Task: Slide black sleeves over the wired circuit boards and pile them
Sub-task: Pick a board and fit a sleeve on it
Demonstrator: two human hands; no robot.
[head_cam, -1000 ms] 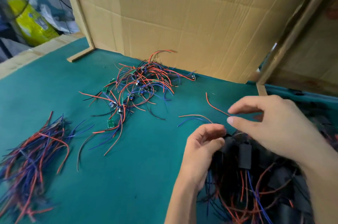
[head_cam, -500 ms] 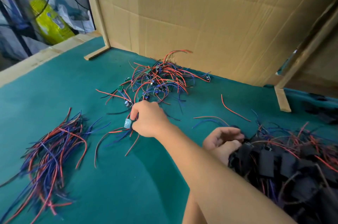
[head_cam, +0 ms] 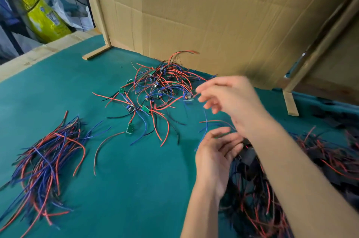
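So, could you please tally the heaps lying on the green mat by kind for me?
Heap of loose red and blue wires: 1
Tangle of unsleeved wired circuit boards: 1
Pile of black-sleeved boards: 1
Total: 3

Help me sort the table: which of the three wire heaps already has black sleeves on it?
The heap at the right, under the right forearm: black sleeves show among its red and blue wires. The middle tangle shows bare green boards; the left bundle is loose wires.
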